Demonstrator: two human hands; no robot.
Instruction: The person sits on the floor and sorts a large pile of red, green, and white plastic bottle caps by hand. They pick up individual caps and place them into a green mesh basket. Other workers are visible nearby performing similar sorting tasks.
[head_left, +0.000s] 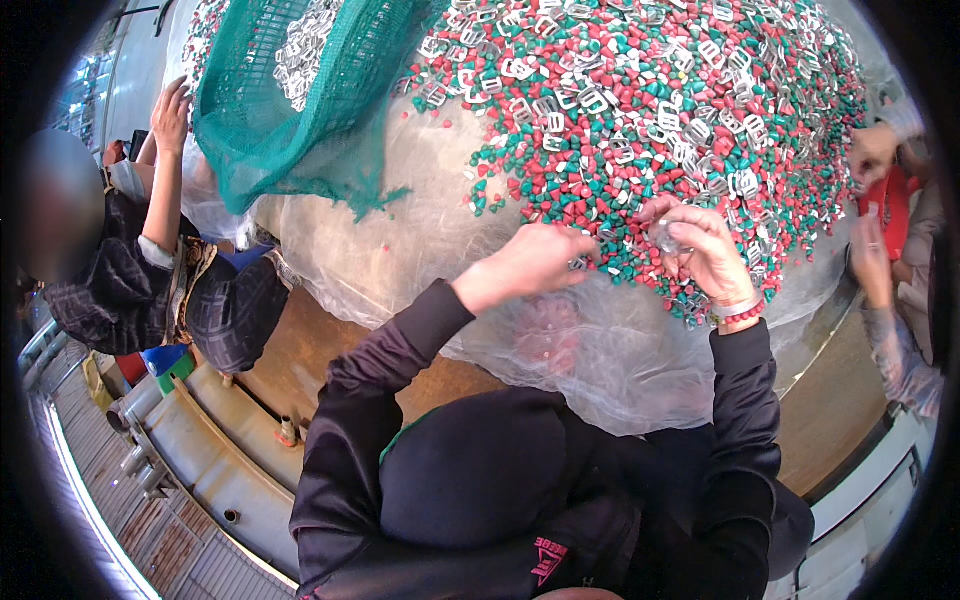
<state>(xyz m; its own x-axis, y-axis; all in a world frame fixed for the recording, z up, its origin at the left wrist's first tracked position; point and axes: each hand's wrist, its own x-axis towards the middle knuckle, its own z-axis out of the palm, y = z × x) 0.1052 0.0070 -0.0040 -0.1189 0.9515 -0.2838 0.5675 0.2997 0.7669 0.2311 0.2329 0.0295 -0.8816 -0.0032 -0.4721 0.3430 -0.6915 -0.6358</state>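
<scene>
A wide heap of small red, green and white cone-shaped pieces (600, 190) lies before me, with silvery metal buckles (668, 115) scattered through it. At the heap's near edge my left hand (530, 262) is closed, its fingertips pinching a small metal buckle (577, 265). Just to its right, my right hand (708, 248) curls palm up around grey metal pieces (664, 238) that look like buckles; the fingers partly hide them. A red bead bracelet (742, 316) circles that wrist.
Clear plastic sheeting (640, 365) covers the table's near edge. Left of the heap, a green mesh basket (285, 150) holds more buckles (305, 50). One co-worker (165, 240) sits at the left. Another person's hands (872, 240) are at the right, beside a red object (887, 212).
</scene>
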